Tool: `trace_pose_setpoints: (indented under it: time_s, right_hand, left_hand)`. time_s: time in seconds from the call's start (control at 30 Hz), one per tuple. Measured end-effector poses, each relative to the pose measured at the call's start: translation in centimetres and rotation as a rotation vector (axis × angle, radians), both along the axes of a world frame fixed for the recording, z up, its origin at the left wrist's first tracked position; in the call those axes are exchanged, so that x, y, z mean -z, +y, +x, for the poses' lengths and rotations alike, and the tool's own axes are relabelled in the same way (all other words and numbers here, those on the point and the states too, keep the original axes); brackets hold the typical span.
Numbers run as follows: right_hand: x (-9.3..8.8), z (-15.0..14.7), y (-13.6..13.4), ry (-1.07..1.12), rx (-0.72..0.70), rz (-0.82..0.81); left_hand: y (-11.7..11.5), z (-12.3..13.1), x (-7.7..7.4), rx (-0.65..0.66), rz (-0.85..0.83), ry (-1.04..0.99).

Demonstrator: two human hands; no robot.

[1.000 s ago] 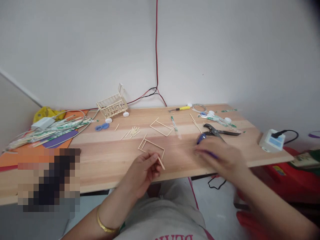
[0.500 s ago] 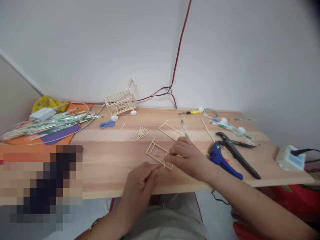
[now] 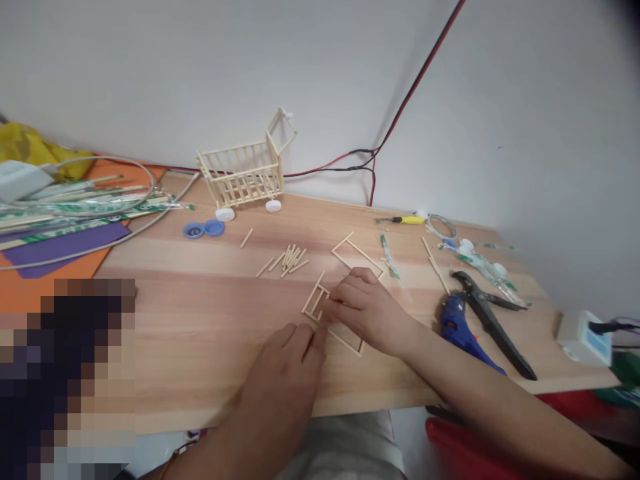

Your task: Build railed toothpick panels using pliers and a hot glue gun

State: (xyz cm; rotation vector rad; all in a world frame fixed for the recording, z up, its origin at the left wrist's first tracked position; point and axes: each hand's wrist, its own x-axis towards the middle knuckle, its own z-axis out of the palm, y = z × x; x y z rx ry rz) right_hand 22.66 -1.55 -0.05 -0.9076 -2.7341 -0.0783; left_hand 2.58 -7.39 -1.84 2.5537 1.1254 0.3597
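Observation:
A small rectangular frame of thin wooden sticks [image 3: 345,343] lies flat on the table, with a short rung near its far-left end. Over it my right hand [image 3: 367,310] is closed in a pinch; a short wooden stick [image 3: 321,315] shows at its fingertips, mostly hidden. My left hand [image 3: 287,363] is closed too, its fingertips meeting the frame's near side beside the right fingers. A second stick frame [image 3: 361,248] lies just beyond my right hand. Left of the frames is a pile of short cut sticks [image 3: 290,259].
A stick-built cart [image 3: 245,175] on white bottle-cap wheels stands by the wall, near blue caps [image 3: 214,228]. Packaged sticks [image 3: 85,207] lie left. At right are a blue glue gun [image 3: 463,333], black-handled cutters [image 3: 493,327], a yellow-handled tool [image 3: 410,220] and a white power box [image 3: 583,339].
Both hands have moved along the frame toward its far-left end, closer together. The right fingers now sit near the rung. The camera view has shifted and tilted.

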Motion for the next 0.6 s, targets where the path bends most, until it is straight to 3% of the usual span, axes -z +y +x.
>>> trace_pose_setpoints:
  time_s: [0.3,0.6]
  right_hand:
    - [-0.29,-0.29,0.08,-0.037,-0.009,-0.068]
    - [0.67,0.16,0.19,0.061,0.020,-0.144]
  left_hand:
    - [0.44,0.35,0.22,0.013,0.102,0.044]
    - [0.34,0.15,0.40,0.030,0.081,0.056]
